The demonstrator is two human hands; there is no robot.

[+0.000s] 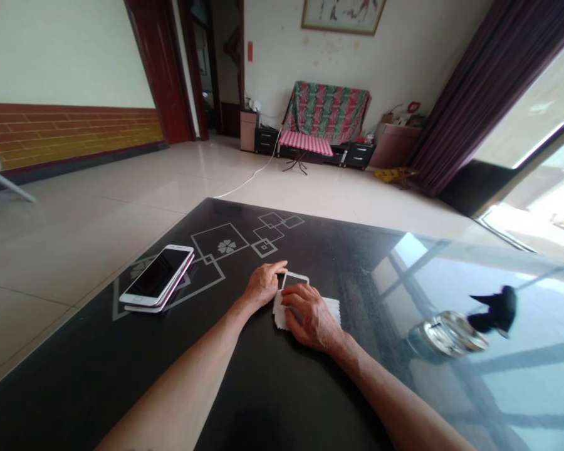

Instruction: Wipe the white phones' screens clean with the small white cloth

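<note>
A white-framed phone [297, 278] lies flat on the black tabletop, its dark screen partly covered. My left hand [263, 282] is closed at the phone's left edge, with a finger reaching along its top corner. My right hand [313, 313] presses a white cloth with zigzag edges [333, 307] onto the phone, its fingers bent over the cloth. The lower part of the phone is hidden beneath the cloth and hand. To the left, another white phone [160, 275] with a dark screen rests on top of a similar flat device [143, 308].
The glossy black table [244, 388] has grey square patterns at its far left. A glass vessel [451, 333] with a black top stands on the right side. Beyond the far edge are a tiled floor [169, 181], a small striped folding table [305, 143] and a covered television-like shape [329, 109].
</note>
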